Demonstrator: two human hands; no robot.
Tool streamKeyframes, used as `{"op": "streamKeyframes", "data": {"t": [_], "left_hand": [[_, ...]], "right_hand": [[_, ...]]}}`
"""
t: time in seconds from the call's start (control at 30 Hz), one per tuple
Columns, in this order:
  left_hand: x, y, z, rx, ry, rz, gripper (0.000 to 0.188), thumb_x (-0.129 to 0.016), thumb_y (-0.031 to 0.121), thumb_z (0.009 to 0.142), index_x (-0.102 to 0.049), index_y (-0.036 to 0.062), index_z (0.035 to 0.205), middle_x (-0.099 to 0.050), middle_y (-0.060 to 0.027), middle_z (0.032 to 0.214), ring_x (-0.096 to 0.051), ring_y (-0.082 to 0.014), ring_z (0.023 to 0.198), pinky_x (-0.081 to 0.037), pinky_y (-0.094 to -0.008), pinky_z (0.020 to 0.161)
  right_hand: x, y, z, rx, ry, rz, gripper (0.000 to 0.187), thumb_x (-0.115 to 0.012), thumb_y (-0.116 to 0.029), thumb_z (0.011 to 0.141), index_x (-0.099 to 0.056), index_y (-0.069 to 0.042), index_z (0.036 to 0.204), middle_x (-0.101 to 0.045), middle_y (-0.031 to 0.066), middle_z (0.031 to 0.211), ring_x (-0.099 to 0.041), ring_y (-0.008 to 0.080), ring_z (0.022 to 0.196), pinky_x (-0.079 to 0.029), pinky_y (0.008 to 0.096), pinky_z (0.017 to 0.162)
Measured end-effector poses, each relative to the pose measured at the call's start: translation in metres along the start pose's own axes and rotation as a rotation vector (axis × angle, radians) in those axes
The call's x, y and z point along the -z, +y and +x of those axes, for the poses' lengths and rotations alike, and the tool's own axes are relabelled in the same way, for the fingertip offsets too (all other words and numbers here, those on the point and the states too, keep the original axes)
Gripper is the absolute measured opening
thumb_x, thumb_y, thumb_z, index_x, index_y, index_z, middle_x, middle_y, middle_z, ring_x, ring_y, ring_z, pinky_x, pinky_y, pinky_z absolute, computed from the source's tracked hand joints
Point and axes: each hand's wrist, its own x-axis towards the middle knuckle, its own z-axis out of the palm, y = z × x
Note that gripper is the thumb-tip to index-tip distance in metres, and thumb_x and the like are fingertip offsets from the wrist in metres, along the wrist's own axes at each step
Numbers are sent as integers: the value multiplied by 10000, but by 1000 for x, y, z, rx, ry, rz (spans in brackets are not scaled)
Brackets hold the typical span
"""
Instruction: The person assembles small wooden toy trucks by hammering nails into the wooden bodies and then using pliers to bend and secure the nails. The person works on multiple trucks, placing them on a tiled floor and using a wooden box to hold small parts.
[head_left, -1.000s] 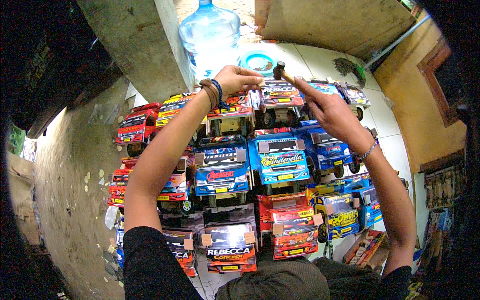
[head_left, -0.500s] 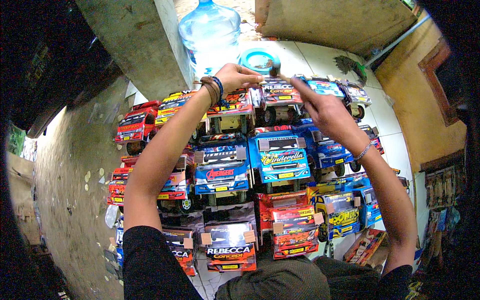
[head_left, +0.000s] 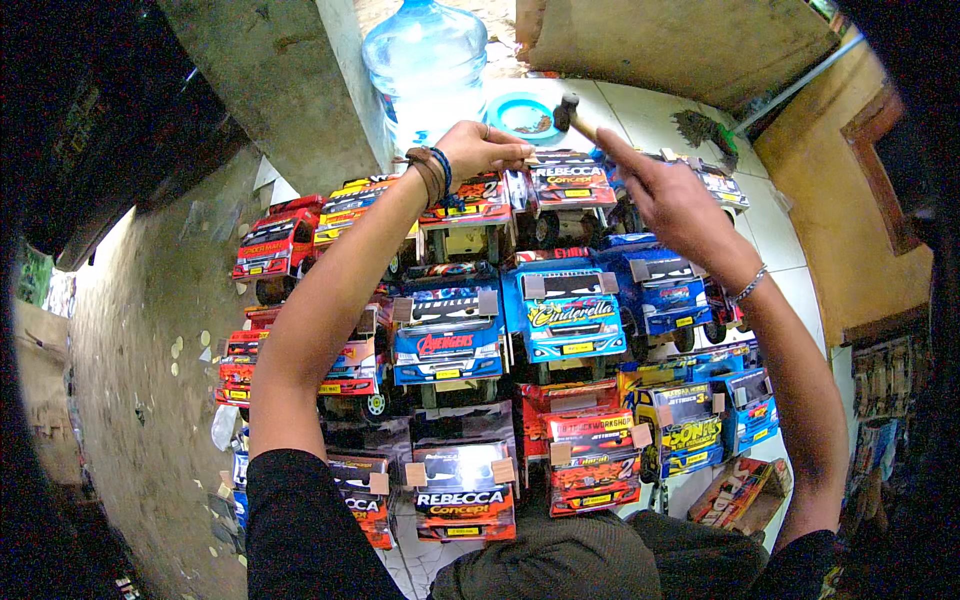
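The left hand [head_left: 482, 150] pinches what may be a small wooden tab [head_left: 532, 158], apparently steadying it at the upper edge of the red-and-black toy truck [head_left: 572, 184], one o'clock. The right hand [head_left: 678, 205] grips the hammer [head_left: 567, 112], head apart from the tab. Blue dish [head_left: 492, 115] at twelve, handily near.

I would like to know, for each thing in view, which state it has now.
left hand, pinching a small tan piece
right hand, closed around hammer
hammer, held up
blue bowl, upright, holding brown bits
water bottle, standing upright
toy trucks, upright in rows
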Motion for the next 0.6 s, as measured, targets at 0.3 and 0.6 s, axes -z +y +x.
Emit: {"op": "streamKeyframes", "data": {"t": [0.3, 0.6], "left_hand": [[1, -1, 2, 30, -7, 24, 309, -706, 220, 934, -700, -24, 1125, -736, -76, 983, -679, -100, 809, -571, -242, 712], [0, -1, 1, 25, 11, 10, 322, -708, 220, 933, -691, -31, 1134, -730, -84, 991, -682, -109, 828, -578, -251, 746]], "right_hand": [[-6, 4, -2, -32, -123, -48, 495, -497, -145, 1000, -433, -199, 1488, -677, 259, 1027, -676, 383, 854, -515, 440, 768], [0, 1, 0, -53, -193, 33, 474, -499, -160, 1000, -449, -150, 1471, -657, 249, 1141, -663, 394, 919, -512, 426, 835]]}}
